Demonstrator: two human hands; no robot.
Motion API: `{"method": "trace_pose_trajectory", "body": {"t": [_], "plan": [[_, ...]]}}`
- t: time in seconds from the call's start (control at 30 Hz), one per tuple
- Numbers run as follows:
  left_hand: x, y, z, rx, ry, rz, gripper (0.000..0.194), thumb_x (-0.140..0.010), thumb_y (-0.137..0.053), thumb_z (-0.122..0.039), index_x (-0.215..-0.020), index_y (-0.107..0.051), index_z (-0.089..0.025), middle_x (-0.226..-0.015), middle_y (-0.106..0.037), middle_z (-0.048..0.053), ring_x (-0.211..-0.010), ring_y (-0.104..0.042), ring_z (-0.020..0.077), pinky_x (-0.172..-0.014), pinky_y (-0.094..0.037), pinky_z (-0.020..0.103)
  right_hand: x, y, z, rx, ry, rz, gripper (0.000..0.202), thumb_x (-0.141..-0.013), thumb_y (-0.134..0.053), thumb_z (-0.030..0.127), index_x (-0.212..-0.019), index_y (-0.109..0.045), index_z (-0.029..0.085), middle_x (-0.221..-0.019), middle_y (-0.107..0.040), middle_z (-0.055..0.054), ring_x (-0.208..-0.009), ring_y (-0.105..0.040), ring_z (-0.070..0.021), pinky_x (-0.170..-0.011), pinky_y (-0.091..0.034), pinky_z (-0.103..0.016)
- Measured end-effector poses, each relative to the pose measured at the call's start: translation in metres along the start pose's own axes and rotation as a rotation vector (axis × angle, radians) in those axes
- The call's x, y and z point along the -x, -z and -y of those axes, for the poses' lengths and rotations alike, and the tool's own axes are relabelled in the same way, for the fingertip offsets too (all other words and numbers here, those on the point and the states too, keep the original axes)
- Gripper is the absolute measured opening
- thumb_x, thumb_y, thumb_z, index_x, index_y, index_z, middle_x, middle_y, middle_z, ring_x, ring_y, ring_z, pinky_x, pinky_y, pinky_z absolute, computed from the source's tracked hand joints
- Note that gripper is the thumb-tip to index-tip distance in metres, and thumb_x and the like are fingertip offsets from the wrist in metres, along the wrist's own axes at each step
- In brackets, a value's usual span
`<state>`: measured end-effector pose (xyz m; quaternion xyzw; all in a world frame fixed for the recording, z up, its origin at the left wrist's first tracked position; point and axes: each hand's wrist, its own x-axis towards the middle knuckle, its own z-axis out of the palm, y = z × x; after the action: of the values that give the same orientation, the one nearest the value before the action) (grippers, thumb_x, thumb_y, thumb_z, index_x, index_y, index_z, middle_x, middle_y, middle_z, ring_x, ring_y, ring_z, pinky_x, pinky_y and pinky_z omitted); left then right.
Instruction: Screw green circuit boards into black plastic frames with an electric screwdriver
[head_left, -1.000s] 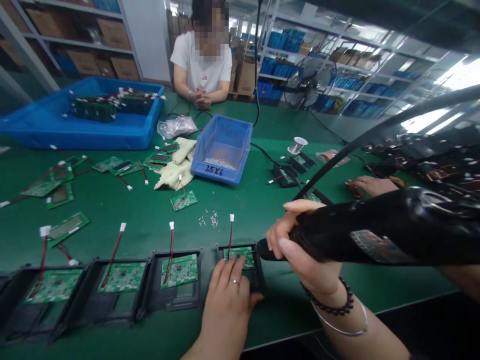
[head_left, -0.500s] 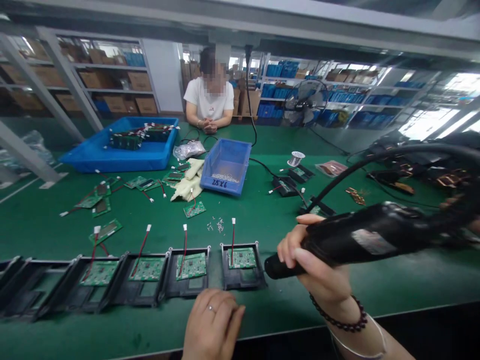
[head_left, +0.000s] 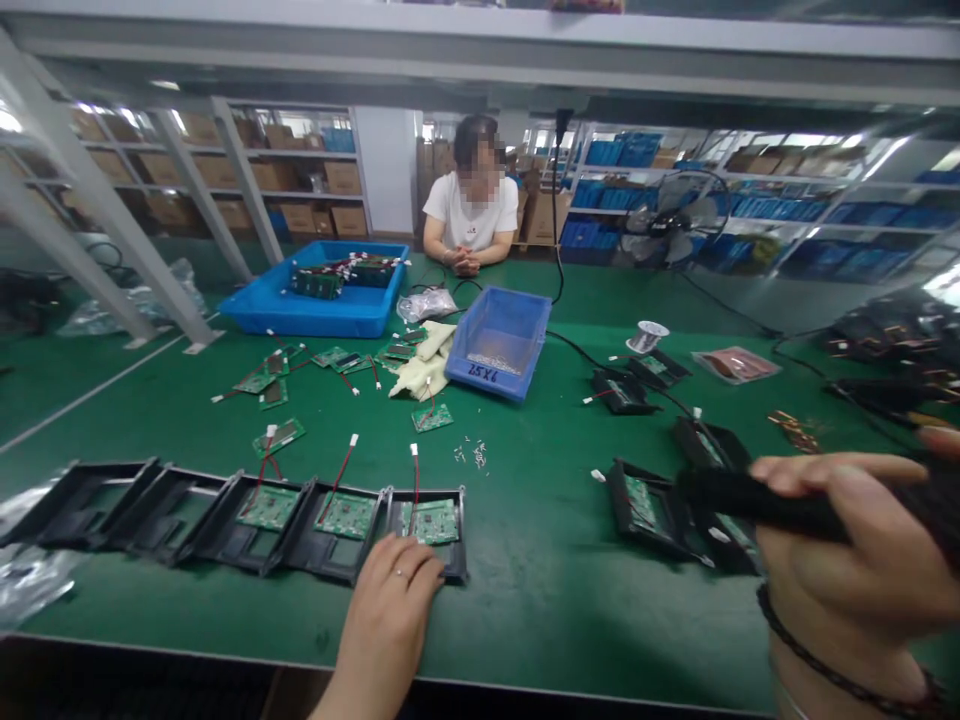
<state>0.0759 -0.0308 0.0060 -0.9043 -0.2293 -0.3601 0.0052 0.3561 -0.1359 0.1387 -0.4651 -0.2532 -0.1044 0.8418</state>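
My left hand (head_left: pixel 397 590) rests on the near edge of the rightmost black housing (head_left: pixel 459 565) in the row, its fingers bent together over the rim. A green circuit board (head_left: pixel 435 520) with a red-black wire lies in that housing. At the right, my right hand (head_left: pixel 847 540) is wrapped round a black handheld tool (head_left: pixel 780 505), blurred, its tip beside a black housing with a board (head_left: pixel 643 503). More housings with boards (head_left: pixel 349 515) stand in line to the left.
A blue bin of small screws (head_left: pixel 495 375) sits mid-table, with loose screws (head_left: pixel 476 453) before it. A blue tray (head_left: pixel 315 318) holds boards at the back left. Across the table sits a person (head_left: pixel 472 210). Solder spool (head_left: pixel 646 336) and cables lie right.
My right hand has moved right with the tool, and the housing formerly standing apart is now over among those on the right. My left hand has come onto the row's end housing. The view has turned right.
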Motion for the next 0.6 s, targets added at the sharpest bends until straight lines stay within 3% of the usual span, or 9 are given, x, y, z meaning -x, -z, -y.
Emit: {"method": "trace_pose_trajectory", "body": {"t": [0.1,0.23,0.37,0.5,0.6], "plan": [[-0.018,-0.017,-0.027,0.107,-0.012,0.011,0.024,-0.097,-0.044,-0.011,-0.09,-0.066,-0.017,-0.083,-0.073,0.005,-0.08,-0.07,0.0227,-0.08,-0.06,0.042,0.025,-0.022,0.009,-0.124,0.056,0.156,0.036,-0.072,-0.065,0.007,-0.102,-0.067,0.026,-0.061,-0.059,0.006,-0.05,-0.048,-0.0165,-0.059,-0.048,-0.035],[-0.035,-0.027,-0.051,0.245,-0.065,-0.041,0.024,-0.102,-0.043,-0.024,-0.098,-0.066,-0.017,-0.089,-0.075,0.006,-0.084,-0.071,0.0218,-0.084,-0.06,0.038,0.044,-0.05,-0.017,-0.196,-0.032,0.44,0.036,-0.077,-0.067,0.01,-0.109,-0.061,0.026,-0.061,-0.061,0.008,-0.05,-0.053,-0.0137,-0.056,-0.051,-0.031],[-0.031,-0.022,-0.032,0.28,-0.063,-0.2,0.023,-0.101,-0.044,-0.02,-0.102,-0.066,-0.019,-0.091,-0.076,0.006,-0.087,-0.071,0.02,-0.088,-0.056,0.036,0.056,-0.074,-0.055,-0.143,-0.105,0.569,0.036,-0.08,-0.068,0.012,-0.112,-0.058,0.026,-0.065,-0.063,0.008,-0.052,-0.058,-0.0129,-0.054,-0.051,-0.029],[-0.02,-0.021,-0.011,0.274,0.057,-0.198,0.019,-0.095,-0.052,-0.01,-0.103,-0.065,-0.021,-0.092,-0.075,0.004,-0.086,-0.071,0.0178,-0.09,-0.055,0.033,0.068,-0.09,-0.078,-0.103,-0.141,0.614,0.033,-0.08,-0.07,0.016,-0.11,-0.059,0.022,-0.065,-0.062,0.007,-0.05,-0.056,-0.013,-0.05,-0.048,-0.028],[-0.02,-0.021,-0.009,0.291,0.095,-0.23,0.018,-0.095,-0.051,-0.011,-0.1,-0.065,-0.021,-0.09,-0.075,0.003,-0.083,-0.071,0.017,-0.087,-0.055,0.032,0.074,-0.093,-0.082,-0.095,-0.169,0.636,0.035,-0.079,-0.071,0.018,-0.111,-0.058,0.021,-0.066,-0.062,0.005,-0.05,-0.056,-0.0134,-0.049,-0.048,-0.028]]}}
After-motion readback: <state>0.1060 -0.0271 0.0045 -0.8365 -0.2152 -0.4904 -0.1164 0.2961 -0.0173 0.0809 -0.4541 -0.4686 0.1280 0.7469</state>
